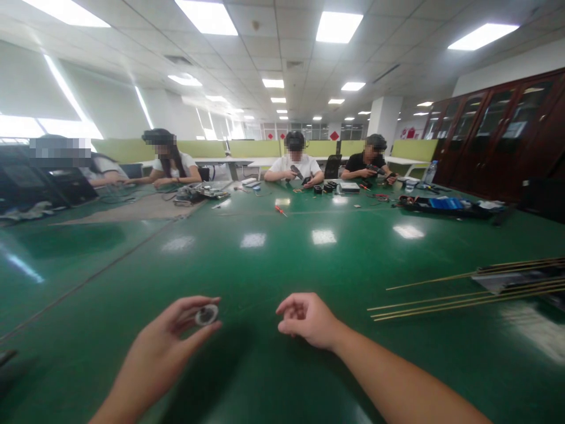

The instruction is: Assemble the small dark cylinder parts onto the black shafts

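My left hand (170, 338) is raised over the green table (282, 259) and pinches a small round ring-like part (206, 315) between thumb and fingers. My right hand (306, 321) hovers a short way to its right, fingers curled loosely inward; I cannot make out anything in them. The two hands are apart, not touching.
Several thin brass rods (468, 294) lie on the table to the right, beside a flat dark object (512, 280). Several other people sit at the far side with tools, a red screwdriver (280, 210) and scattered parts. Dark wooden cabinets (498, 135) line the right wall.
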Demonstrator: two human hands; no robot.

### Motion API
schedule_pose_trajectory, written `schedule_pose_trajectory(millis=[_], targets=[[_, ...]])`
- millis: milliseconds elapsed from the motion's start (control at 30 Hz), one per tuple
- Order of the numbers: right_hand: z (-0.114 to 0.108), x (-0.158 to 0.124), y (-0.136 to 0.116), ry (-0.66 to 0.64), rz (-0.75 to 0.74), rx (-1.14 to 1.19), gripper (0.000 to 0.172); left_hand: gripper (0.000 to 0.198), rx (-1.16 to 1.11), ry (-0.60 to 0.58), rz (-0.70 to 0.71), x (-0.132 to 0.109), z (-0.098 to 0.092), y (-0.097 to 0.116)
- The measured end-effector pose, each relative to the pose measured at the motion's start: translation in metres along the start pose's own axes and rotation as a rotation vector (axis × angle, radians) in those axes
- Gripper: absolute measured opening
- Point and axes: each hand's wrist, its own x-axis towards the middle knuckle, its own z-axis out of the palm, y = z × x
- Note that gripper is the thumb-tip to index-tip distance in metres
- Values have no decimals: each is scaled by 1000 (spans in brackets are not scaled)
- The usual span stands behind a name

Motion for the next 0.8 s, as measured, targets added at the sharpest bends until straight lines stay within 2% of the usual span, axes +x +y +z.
schedule_pose_trajectory(millis=[33,100,167,233,300,467,533,700,800], targets=[[-1,1,1,83,-36,-68,27,53,-53,-93,4,9,15,6],[-4,4,4,217,-87,-198,33,45,-90,-200,55,23,44,16],[-5,5,7,274,-108,-284,40,38,-70,-237,130,32,69,20],[-5,4,8,276,-117,-337,47,33,-39,-241,212,33,83,19],[-4,2,8,269,-118,-398,51,29,-13,-240,291,32,88,15],[-1,-4,6,246,-125,-540,53,27,40,-299,429,28,85,5],[-1,-5,6,246,-140,-551,53,29,43,-314,429,27,85,0],[-1,-5,6,247,-196,-518,44,40,26,-293,328,24,91,-7],[0,-5,6,251,-228,-539,37,31,-8,-304,298,23,93,-4]])
